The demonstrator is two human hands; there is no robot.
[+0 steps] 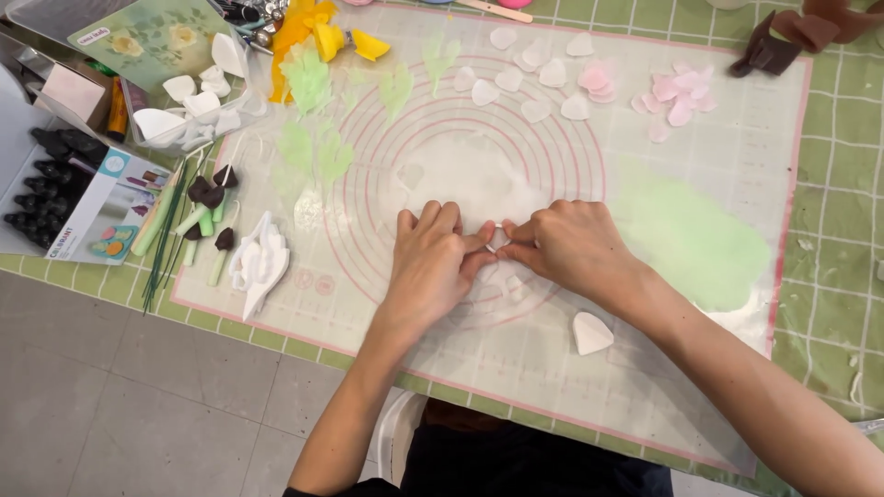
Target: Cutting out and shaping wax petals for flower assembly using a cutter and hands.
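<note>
My left hand (433, 262) and my right hand (564, 247) meet at the middle of a translucent baking mat (571, 387) printed with pink circles. Together their fingertips pinch a small white cutter (495, 237) pressed down on a thin sheet of white paste (465, 170). A white heart-shaped cutter piece (590, 332) lies on the mat just below my right wrist. A rolled sheet of pale green paste (691, 235) lies to the right of my right hand.
White petals (539, 78) and pink petals (677, 97) lie at the mat's far side, green leaf cut-outs (313, 110) at far left. A white leaf mould (258, 262), green wires (166, 239), brown-tipped stems (207, 216), a tub of white cutters (189, 110) and a box sit left.
</note>
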